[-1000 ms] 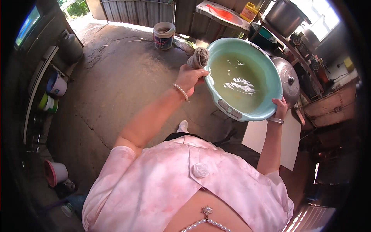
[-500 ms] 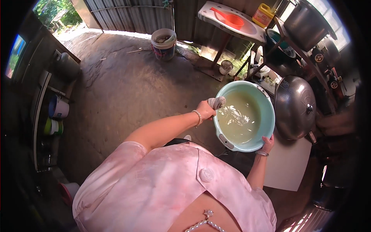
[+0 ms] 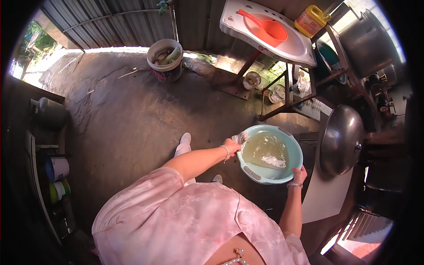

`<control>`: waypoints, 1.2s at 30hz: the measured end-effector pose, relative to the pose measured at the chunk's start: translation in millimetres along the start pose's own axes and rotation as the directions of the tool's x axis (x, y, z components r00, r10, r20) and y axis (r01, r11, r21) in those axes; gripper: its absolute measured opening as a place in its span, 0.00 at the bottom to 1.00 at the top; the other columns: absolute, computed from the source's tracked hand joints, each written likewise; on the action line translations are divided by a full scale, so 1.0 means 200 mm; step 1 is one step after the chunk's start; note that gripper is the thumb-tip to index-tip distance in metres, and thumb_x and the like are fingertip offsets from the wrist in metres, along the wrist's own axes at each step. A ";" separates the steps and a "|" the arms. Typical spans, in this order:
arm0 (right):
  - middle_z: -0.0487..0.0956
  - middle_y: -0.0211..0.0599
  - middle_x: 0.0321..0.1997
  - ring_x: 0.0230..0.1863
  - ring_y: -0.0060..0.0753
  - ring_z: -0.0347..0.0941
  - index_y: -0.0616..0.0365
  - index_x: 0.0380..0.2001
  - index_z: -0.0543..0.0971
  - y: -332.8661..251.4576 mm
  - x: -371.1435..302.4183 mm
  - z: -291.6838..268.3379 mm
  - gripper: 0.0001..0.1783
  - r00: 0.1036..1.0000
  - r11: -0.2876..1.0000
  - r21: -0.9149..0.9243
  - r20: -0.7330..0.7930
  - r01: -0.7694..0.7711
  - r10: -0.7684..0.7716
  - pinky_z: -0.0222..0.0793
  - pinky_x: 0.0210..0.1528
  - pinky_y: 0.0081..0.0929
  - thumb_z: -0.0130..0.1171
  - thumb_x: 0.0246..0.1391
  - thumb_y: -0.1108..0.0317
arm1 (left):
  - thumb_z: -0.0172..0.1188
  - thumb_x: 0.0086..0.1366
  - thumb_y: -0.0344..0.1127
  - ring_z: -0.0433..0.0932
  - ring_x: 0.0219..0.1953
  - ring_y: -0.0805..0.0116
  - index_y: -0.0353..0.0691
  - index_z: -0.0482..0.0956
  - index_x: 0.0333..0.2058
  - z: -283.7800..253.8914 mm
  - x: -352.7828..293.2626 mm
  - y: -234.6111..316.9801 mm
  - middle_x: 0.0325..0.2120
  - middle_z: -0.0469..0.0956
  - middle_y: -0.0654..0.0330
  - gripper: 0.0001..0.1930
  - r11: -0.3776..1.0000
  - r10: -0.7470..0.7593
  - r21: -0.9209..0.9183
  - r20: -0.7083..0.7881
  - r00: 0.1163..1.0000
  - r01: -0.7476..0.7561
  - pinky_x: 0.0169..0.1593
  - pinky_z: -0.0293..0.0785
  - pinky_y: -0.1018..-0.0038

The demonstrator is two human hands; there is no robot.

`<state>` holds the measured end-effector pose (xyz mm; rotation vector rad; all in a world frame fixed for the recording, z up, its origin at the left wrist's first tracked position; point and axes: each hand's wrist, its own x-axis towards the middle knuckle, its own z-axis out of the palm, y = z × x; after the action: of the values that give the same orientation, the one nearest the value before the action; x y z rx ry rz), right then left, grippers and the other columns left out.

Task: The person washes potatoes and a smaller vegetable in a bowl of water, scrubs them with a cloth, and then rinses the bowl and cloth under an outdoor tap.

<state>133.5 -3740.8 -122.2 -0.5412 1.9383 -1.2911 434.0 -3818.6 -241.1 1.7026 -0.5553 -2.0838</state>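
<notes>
**A Basin of Cloudy Liquid Carried Between Two Hands**

Clock directions are read from the basin, with twelve toward the sink. At nine o'clock, far from the basin as I look across the room, a white-and-blue tub (image 3: 57, 169) sits in the shadowed shelving. Toward ten to eleven, a white-rimmed bucket (image 3: 164, 60) stands on the concrete floor (image 3: 115, 132), its mixed contents too small to identify. A pale shoe (image 3: 185, 138) shows near nine. The left hand (image 3: 231, 146), below a beaded bracelet (image 3: 226, 153), is clamped on the basin rim between nine and ten, a bunched greyish cloth (image 3: 240, 137) in the same grasp. At twelve, well apart, an orange dipper (image 3: 273, 32) lies in a flower-patterned sink (image 3: 233, 25). The pale green basin (image 3: 269, 172) is held before the person's pink top (image 3: 190, 216); its yellowish liquid (image 3: 261, 150) leaves a strip of wall bare toward six. The right hand (image 3: 299, 175) grips the rim at four, fingers outside. Between twelve and one, a yellow jug (image 3: 310, 22) stands by the sink's corner. A pale board (image 3: 324, 198) spreads at four. Between two and three rests a domed, perforated metal lid (image 3: 340, 140); whether it touches the board I cannot tell.
</notes>
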 end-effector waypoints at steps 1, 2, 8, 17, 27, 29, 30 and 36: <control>0.74 0.36 0.27 0.25 0.29 0.70 0.69 0.32 0.73 -0.05 0.08 0.15 0.22 1.000 0.999 -0.031 -0.001 -0.029 0.029 0.67 0.31 0.23 0.48 0.23 0.81 | 0.57 0.37 0.23 0.72 0.17 0.68 0.29 0.73 0.24 -0.09 0.06 0.07 0.18 0.73 0.56 0.09 0.998 -0.005 -0.067 -0.014 1.000 0.004 0.16 0.67 0.73; 0.74 0.36 0.25 0.24 0.29 0.70 0.70 0.29 0.74 -0.16 0.11 0.37 0.19 0.999 0.994 -0.097 0.012 -0.041 0.042 0.66 0.30 0.22 0.50 0.24 0.80 | 0.57 0.38 0.23 0.72 0.18 0.67 0.30 0.73 0.25 -0.18 0.10 0.16 0.19 0.73 0.56 0.10 0.982 0.007 -0.190 -0.050 0.999 -0.016 0.16 0.67 0.73; 0.61 0.29 0.09 0.06 0.24 0.53 0.59 0.13 0.65 -0.84 0.26 1.41 0.09 0.976 0.944 -0.251 -0.092 -0.216 0.199 0.49 0.08 0.25 0.55 0.35 0.72 | 0.54 0.41 0.23 0.65 0.13 0.71 0.37 0.69 0.22 -0.65 0.43 0.86 0.15 0.67 0.59 0.06 0.959 -0.108 -0.266 -0.043 0.993 0.093 0.12 0.61 0.77; 0.66 0.31 0.13 0.07 0.21 0.57 0.64 0.48 0.64 -1.26 0.17 1.26 0.31 0.992 0.820 -0.572 -0.082 0.036 -0.100 0.50 0.06 0.20 0.55 0.34 0.74 | 0.56 0.45 0.26 0.69 0.17 0.74 0.40 0.69 0.27 -0.27 0.30 0.74 0.17 0.70 0.64 0.09 0.960 -0.222 -0.110 0.269 0.937 0.259 0.18 0.69 0.76; 0.75 0.47 0.29 0.33 0.47 0.71 0.57 0.35 0.75 -1.09 0.05 0.95 0.21 0.852 0.314 -0.847 0.264 0.429 -0.453 0.65 0.37 0.34 0.48 0.30 0.70 | 0.66 0.41 0.37 0.61 0.08 0.78 0.36 0.72 0.17 -0.81 -0.14 0.71 0.09 0.67 0.65 0.13 0.881 0.041 0.474 -0.097 0.994 0.010 0.10 0.57 0.80; 0.75 0.46 0.34 0.38 0.49 0.69 0.54 0.38 0.73 -1.10 0.02 0.99 0.23 0.803 0.262 -0.827 0.325 0.497 -0.499 0.64 0.40 0.36 0.49 0.31 0.69 | 0.68 0.37 0.44 0.61 0.08 0.77 0.42 0.68 0.13 -1.14 -0.28 0.61 0.07 0.65 0.65 0.17 0.857 0.167 0.512 -0.164 0.972 -0.061 0.11 0.56 0.79; 0.75 0.46 0.34 0.38 0.49 0.69 0.54 0.38 0.73 -1.10 0.04 0.99 0.23 0.804 0.270 -0.823 0.325 0.500 -0.498 0.64 0.40 0.36 0.49 0.31 0.69 | 0.66 0.38 0.50 0.59 0.07 0.77 0.43 0.68 0.15 -1.27 -0.39 0.57 0.07 0.62 0.67 0.19 0.870 0.150 0.493 -0.210 0.966 -0.028 0.11 0.55 0.79; 0.74 0.47 0.37 0.40 0.47 0.69 0.52 0.39 0.71 -0.99 0.06 0.98 0.19 0.828 0.035 -0.889 0.411 0.457 -0.381 0.65 0.41 0.38 0.46 0.39 0.69 | 0.41 0.54 0.62 0.58 0.09 0.76 0.46 0.71 0.27 -1.80 -0.97 -0.14 0.13 0.65 0.63 0.24 0.964 -0.220 -0.233 -0.421 0.880 0.129 0.11 0.54 0.82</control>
<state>266.0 -3947.5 10.7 -1.9310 2.4600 0.0430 821.4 -3713.3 -161.5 2.0766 -0.0483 -1.6990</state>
